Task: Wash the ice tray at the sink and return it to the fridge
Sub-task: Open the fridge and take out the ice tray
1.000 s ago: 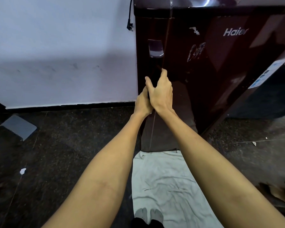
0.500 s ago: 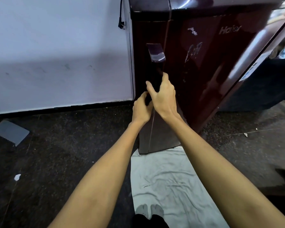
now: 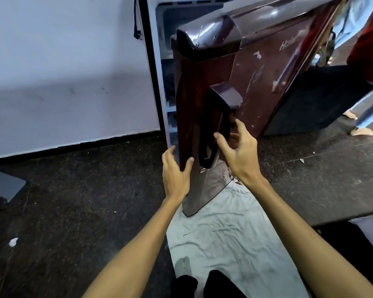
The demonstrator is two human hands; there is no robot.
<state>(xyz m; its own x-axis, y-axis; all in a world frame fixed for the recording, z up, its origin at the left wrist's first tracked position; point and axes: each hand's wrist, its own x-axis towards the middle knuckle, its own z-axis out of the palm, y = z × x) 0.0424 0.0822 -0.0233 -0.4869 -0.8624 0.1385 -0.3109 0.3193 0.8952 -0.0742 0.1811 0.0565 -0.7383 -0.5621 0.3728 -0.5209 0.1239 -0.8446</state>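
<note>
The maroon fridge door (image 3: 265, 67) stands partly open, its free edge swung towards me. Through the gap I see the white fridge interior (image 3: 167, 61) with pale shelves. No ice tray shows in this view. My left hand (image 3: 176, 172) grips the door's free edge low down, fingers behind it and thumb on the front. My right hand (image 3: 239, 151) hovers just right of the dark door handle (image 3: 221, 117), fingers spread and loosely bent, holding nothing.
A crumpled white cloth (image 3: 228, 237) lies on the dark floor under the door and my feet. Another person (image 3: 366, 61) stands barefoot at the right beside a dark cabinet (image 3: 306, 108). A white wall (image 3: 63, 72) with a hanging plug (image 3: 137, 33) is on the left.
The fridge door was closed and has swung open towards me. My left hand moved onto the door's edge, and my right hand came off the handle area with fingers spread.
</note>
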